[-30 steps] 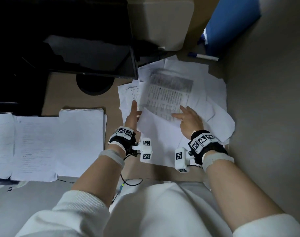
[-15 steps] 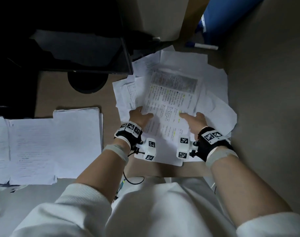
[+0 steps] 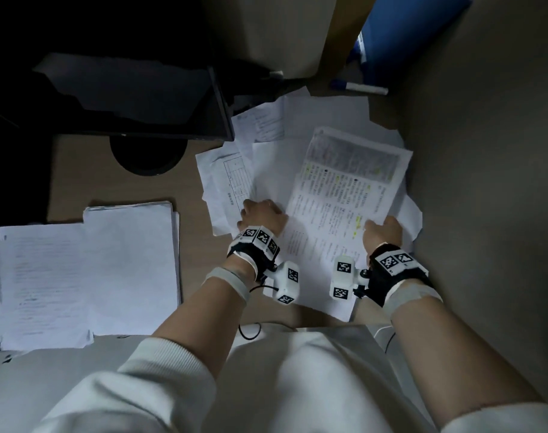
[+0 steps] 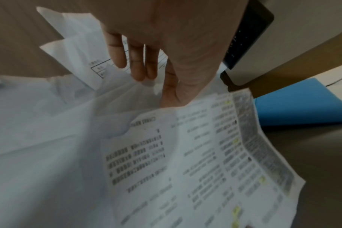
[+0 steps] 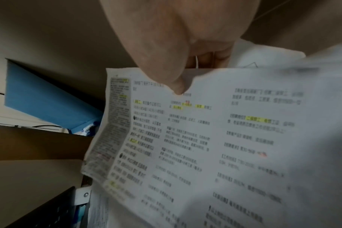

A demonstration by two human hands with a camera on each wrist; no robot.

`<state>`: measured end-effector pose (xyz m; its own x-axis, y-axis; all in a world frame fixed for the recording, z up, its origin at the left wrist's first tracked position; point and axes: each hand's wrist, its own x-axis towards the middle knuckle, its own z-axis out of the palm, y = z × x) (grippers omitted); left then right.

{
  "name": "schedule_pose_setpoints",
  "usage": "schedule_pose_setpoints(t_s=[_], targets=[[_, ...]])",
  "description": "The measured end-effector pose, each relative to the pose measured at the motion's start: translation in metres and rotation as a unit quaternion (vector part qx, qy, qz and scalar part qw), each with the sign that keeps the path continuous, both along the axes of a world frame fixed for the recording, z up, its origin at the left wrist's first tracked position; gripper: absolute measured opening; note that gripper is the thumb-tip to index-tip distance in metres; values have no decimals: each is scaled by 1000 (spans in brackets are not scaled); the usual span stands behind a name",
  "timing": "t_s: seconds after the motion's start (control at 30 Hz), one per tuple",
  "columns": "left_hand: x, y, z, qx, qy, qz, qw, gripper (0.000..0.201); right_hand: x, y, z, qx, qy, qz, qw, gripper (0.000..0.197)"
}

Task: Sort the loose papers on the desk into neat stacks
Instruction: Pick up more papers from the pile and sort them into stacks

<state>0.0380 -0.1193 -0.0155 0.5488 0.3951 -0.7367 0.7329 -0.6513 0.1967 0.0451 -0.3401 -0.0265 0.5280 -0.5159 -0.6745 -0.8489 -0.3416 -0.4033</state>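
A printed sheet [image 3: 344, 195] with yellow highlights and a grey text band is held by both hands, slightly tilted, over a loose pile of white papers [image 3: 266, 129] on the desk. My left hand [image 3: 261, 215] grips its left edge with curled fingers; in the left wrist view the thumb [image 4: 172, 94] disappears behind the paper's edge. My right hand [image 3: 382, 230] pinches the right edge, thumb [image 5: 177, 84] on top and fingers underneath. Two neat stacks lie at the left: one [image 3: 132, 267] of blank sheets, one [image 3: 41, 285] of handwritten pages.
A dark monitor [image 3: 135, 98] on a round base [image 3: 147, 156] stands behind the stacks. A beige box [image 3: 266, 32], a blue folder [image 3: 407, 35] and a marker pen [image 3: 358, 88] sit at the back. A grey partition [image 3: 485, 198] borders the pile on the right.
Both hands went from lying flat on the printed sheet to gripping its side edges. The sheet has shifted right and turned a little clockwise.
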Motion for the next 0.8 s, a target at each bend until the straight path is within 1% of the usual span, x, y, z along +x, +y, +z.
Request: schedule_pose_setpoints(t_s=[0.1,0.17,0.23,0.3,0.33,0.4,0.43,0.47,0.5,0.53,0.57,0.6,0.73,0.8], targets=[[-5,-3,-1,-22,0,83,996,37,-9,-8,0,-13,32,-14,999,49],[-14,-4,-3,-31,-16,116,993,49,-15,-13,-1,-9,43,-44,998,50],[-28,-3,-4,-70,-15,132,989,56,-24,-14,0,4,41,-63,997,51],[-40,-5,-4,-102,-4,130,986,50,-33,-15,-2,20,19,-45,999,53],[-46,-5,-3,-129,-5,123,984,46,-37,-14,-3,36,-4,-43,998,50],[-57,-6,-3,-168,7,88,982,52,-40,-13,-1,69,-49,-36,996,40],[-62,-6,0,-180,12,75,981,51,-40,-12,1,84,-63,-32,994,33],[-66,-5,-1,-190,0,72,979,36,-38,-10,3,101,-78,-32,991,27],[-69,-2,2,-189,-31,77,979,17,-36,-8,7,114,-92,-29,989,21],[-70,0,3,-193,-71,91,974,20,-35,-6,8,121,-106,-22,987,17],[-71,3,6,-191,-101,102,971,28,-34,-4,10,119,-114,-13,986,16],[-71,4,5,-190,-131,115,966,32,-34,-3,10,112,-124,-5,986,17],[-64,9,9,-204,-199,172,943,32,-29,-3,13,79,-164,12,983,22],[-58,10,14,-213,-210,168,939,32,-21,-2,19,70,-185,9,980,25]])
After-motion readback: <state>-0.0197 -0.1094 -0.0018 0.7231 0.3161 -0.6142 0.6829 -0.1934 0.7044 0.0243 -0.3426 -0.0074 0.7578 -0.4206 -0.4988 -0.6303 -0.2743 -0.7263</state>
